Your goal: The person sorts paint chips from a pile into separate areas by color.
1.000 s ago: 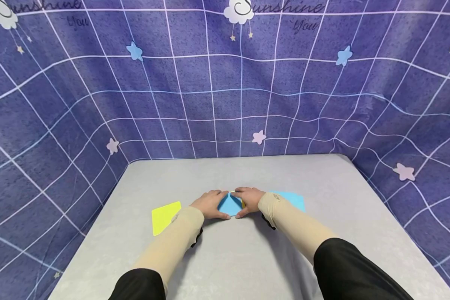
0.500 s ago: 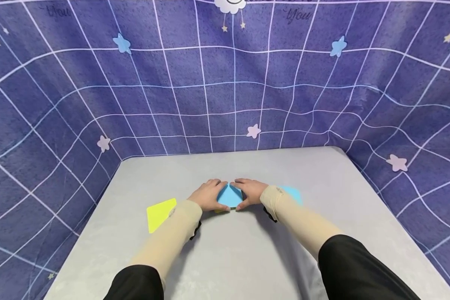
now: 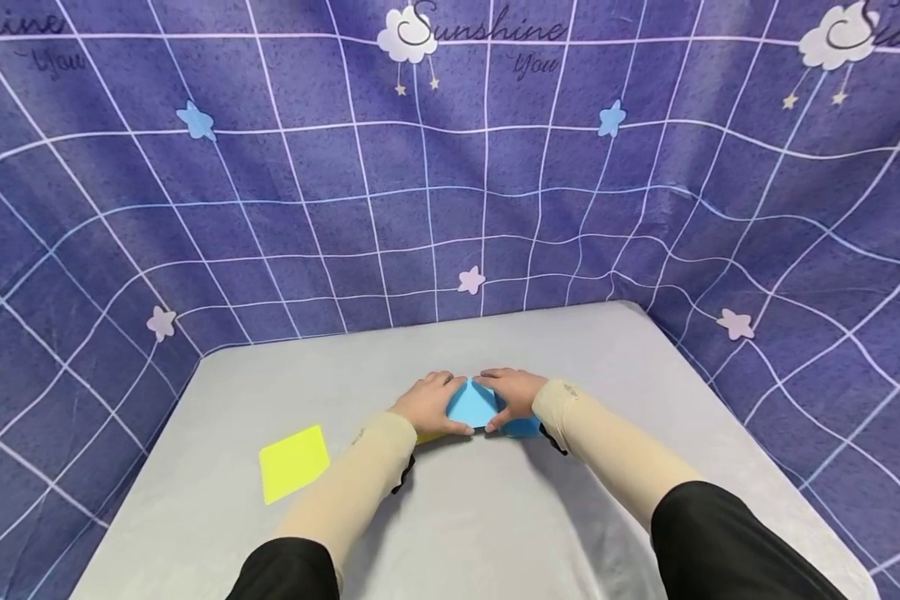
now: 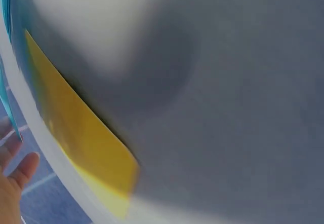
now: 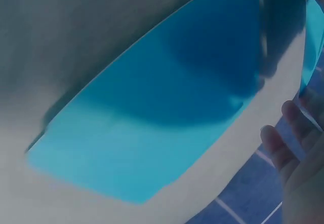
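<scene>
A light blue sheet of paper is held by both hands, close over the table. My left hand grips its left side, thumb at the near edge and fingers at the far edge. On the opposite side my right hand holds it the same way. A second blue sheet lies on the table beneath the right hand, partly in shadow. Under the left hand lies a yellow sheet, mostly covered in the head view. The held sheet shows only as a thin blue strip in the left wrist view.
Another bright yellow sheet lies flat on the pale grey table, left of the left forearm. A purple curtain with grid lines and stars surrounds the table's back and sides.
Both hands have moved right with the held blue sheet, toward the blue sheet on the table. The yellow sheet below now shows at the left hand. The head view has turned right.
</scene>
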`<state>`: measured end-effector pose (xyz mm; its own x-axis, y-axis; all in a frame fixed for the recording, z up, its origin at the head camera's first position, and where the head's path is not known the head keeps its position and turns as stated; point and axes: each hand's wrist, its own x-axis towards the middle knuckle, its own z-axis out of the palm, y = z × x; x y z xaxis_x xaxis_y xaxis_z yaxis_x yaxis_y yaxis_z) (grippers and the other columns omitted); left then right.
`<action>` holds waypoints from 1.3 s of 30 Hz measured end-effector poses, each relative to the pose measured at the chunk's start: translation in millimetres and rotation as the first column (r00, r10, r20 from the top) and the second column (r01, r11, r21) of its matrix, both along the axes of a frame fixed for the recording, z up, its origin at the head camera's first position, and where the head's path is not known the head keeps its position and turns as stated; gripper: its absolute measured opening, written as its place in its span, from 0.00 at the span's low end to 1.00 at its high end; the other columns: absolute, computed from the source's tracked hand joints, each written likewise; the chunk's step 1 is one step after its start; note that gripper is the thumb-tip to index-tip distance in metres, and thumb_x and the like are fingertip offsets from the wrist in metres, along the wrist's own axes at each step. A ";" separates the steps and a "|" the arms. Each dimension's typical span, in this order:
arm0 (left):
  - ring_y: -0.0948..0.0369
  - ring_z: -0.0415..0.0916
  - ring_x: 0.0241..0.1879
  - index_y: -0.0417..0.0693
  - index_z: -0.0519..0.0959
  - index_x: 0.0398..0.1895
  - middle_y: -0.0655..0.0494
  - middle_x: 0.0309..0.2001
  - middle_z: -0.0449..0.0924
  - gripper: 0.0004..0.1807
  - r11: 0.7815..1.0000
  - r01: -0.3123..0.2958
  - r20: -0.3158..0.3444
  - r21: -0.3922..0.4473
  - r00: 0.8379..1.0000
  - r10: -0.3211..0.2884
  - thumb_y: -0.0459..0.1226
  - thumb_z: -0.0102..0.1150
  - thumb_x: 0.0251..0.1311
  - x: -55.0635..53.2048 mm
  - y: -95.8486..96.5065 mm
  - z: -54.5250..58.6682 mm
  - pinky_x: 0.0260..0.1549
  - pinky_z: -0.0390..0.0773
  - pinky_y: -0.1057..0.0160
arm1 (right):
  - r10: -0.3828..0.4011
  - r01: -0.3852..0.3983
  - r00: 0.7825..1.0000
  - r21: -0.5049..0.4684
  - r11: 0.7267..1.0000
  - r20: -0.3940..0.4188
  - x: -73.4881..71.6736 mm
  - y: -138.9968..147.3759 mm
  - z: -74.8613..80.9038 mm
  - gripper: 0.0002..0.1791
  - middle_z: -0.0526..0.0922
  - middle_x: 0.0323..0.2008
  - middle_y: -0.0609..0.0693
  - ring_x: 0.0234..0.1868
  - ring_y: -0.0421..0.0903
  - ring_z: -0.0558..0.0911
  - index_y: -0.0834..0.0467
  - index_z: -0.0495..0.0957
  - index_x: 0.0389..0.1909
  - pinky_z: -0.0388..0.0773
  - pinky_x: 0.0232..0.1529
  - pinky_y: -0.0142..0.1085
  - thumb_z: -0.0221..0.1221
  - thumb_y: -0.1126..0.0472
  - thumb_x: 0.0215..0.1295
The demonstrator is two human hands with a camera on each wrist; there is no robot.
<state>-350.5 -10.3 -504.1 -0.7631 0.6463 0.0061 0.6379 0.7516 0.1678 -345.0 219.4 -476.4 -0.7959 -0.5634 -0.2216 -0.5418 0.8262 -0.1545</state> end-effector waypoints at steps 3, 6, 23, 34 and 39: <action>0.47 0.64 0.71 0.48 0.63 0.79 0.43 0.72 0.67 0.56 1.000 0.018 0.002 -0.008 1.000 -0.018 0.71 0.65 0.54 -0.4 14.0 0.1 0.69 0.66 0.46 | -0.020 0.020 1.000 0.016 1.000 -0.005 3.8 13.5 -0.2 0.55 0.60 0.78 0.57 0.76 0.57 0.63 0.54 0.58 0.81 0.63 0.73 0.53 0.71 0.36 0.59; 0.46 0.63 0.72 0.48 0.63 0.79 0.43 0.72 0.67 0.56 0.999 0.039 0.012 -0.005 0.999 -0.039 0.71 0.65 0.55 -0.4 27.6 3.2 0.69 0.65 0.45 | -0.043 0.043 0.999 0.017 0.999 0.001 7.4 26.0 1.4 0.55 0.60 0.78 0.57 0.76 0.58 0.63 0.54 0.58 0.81 0.63 0.72 0.54 0.71 0.37 0.60; 0.51 0.68 0.68 0.50 0.65 0.78 0.48 0.68 0.71 0.56 0.993 0.082 -0.015 -0.085 0.996 -0.084 0.72 0.65 0.53 0.4 83.5 -2.3 0.68 0.66 0.48 | -0.116 0.116 0.993 -0.037 0.993 -0.001 24.6 75.8 -3.2 0.56 0.66 0.75 0.58 0.72 0.60 0.68 0.57 0.63 0.79 0.67 0.70 0.54 0.75 0.37 0.55; 0.52 0.69 0.67 0.53 0.65 0.78 0.49 0.68 0.72 0.55 0.992 0.107 -0.007 -0.067 0.994 -0.107 0.72 0.65 0.53 2.7 106.5 -10.5 0.67 0.67 0.49 | -0.116 0.117 0.993 -0.107 0.987 0.013 26.3 102.0 -16.4 0.56 0.68 0.73 0.62 0.72 0.62 0.68 0.62 0.63 0.77 0.66 0.70 0.56 0.78 0.43 0.53; 0.51 0.68 0.69 0.50 0.65 0.78 0.46 0.70 0.70 0.56 0.988 0.149 0.012 -0.047 0.989 -0.148 0.71 0.66 0.53 2.6 118.7 -11.0 0.69 0.66 0.50 | -0.145 0.146 0.989 -0.105 0.984 0.016 30.0 117.2 -18.8 0.58 0.67 0.73 0.63 0.72 0.63 0.68 0.62 0.63 0.77 0.68 0.68 0.58 0.79 0.42 0.51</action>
